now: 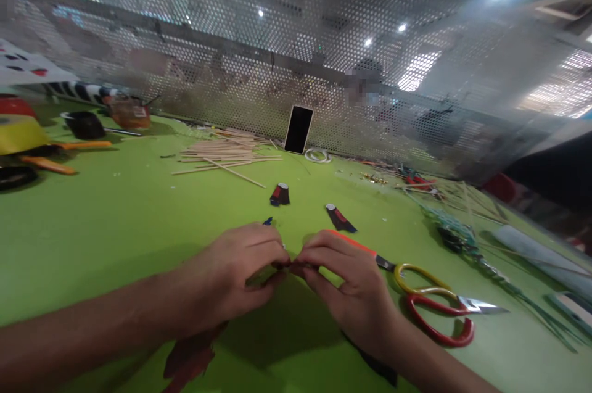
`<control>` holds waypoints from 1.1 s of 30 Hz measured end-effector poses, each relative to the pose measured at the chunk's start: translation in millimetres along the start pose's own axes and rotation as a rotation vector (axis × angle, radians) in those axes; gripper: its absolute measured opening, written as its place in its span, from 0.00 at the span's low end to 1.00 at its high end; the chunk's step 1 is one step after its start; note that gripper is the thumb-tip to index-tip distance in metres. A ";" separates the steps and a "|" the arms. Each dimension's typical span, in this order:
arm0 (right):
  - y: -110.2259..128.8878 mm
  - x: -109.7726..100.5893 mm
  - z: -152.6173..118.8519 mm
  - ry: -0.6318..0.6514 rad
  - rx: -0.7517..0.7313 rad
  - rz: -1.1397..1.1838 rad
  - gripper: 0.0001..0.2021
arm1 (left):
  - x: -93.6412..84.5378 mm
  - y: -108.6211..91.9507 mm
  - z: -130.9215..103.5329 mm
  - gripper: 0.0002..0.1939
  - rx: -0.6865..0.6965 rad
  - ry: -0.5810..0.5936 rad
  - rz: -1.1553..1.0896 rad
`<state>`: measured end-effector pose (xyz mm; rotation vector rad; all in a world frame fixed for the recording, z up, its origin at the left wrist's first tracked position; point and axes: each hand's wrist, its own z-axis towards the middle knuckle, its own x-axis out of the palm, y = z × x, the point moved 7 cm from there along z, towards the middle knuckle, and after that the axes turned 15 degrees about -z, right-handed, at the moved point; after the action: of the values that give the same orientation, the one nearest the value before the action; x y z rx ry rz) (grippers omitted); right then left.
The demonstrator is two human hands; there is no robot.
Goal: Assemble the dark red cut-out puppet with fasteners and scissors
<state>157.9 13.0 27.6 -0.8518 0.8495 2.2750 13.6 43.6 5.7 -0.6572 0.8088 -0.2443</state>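
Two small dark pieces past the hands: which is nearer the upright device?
The left piece; the right piece lies farther from the device.

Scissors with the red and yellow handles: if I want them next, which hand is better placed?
Right, I'd say. The scissors lie beside the right hand, loops toward it; the left hand would have to cross over. Both hands' fingers are busy pinching, though.
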 end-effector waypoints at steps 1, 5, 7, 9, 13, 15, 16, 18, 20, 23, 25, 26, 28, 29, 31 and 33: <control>0.0 0.3 0.1 0.000 -0.002 0.001 0.07 | -0.6 -0.7 0.3 0.05 -0.004 -0.013 0.004; 2.0 2.7 -1.7 -0.006 -0.045 -0.036 0.07 | -0.9 -2.8 0.6 0.06 -0.038 -0.045 0.005; 4.0 4.6 -4.2 -0.004 -0.082 -0.066 0.04 | -1.0 -2.7 0.3 0.06 -0.051 -0.061 0.018; 4.8 7.1 -7.3 0.011 -0.097 -0.090 0.05 | -1.8 -3.4 -0.1 0.06 -0.035 -0.084 0.035; 4.3 10.0 -11.5 0.025 -0.085 -0.146 0.06 | 0.0 -4.3 -0.4 0.07 0.007 -0.080 0.051; 5.5 9.4 -12.2 0.009 -0.091 -0.178 0.06 | 0.7 -4.9 -0.4 0.07 0.021 -0.081 0.074; 6.5 8.8 -12.2 -0.002 -0.098 -0.189 0.07 | 0.6 -5.4 -0.4 0.07 0.029 -0.088 0.088; 8.7 7.3 -11.8 -0.022 -0.115 -0.201 0.07 | 1.0 -5.7 -0.5 0.07 0.035 -0.094 0.109; 9.8 6.6 -10.8 -0.027 -0.122 -0.200 0.08 | 2.2 -5.1 -0.5 0.08 0.036 -0.088 0.121; 8.6 7.7 -8.7 -0.011 -0.115 -0.202 0.09 | 4.9 -4.3 -0.6 0.09 0.050 -0.069 0.140; 8.0 7.8 -8.0 -0.015 -0.117 -0.204 0.09 | 6.0 -5.5 -0.6 0.09 0.076 -0.063 0.147; 7.9 7.6 -8.0 -0.021 -0.120 -0.204 0.08 | 6.1 -6.7 -0.5 0.09 0.090 -0.066 0.148; 8.1 7.0 -8.5 -0.033 -0.124 -0.209 0.08 | 5.6 -9.6 -0.2 0.09 0.111 -0.078 0.152; 8.1 6.7 -8.8 -0.034 -0.122 -0.215 0.08 | 5.2 -11.2 -0.1 0.09 0.119 -0.085 0.159; 7.9 6.1 -9.4 -0.036 -0.109 -0.228 0.08 | 4.8 -13.9 -0.2 0.08 0.123 -0.092 0.172; 7.9 6.3 -9.6 -0.031 -0.101 -0.232 0.08 | 3.9 -15.5 -0.4 0.07 0.115 -0.091 0.175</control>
<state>152.0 2.7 20.2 -0.9071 0.5929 2.1344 16.5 29.6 13.0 -0.4828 0.7538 -0.1001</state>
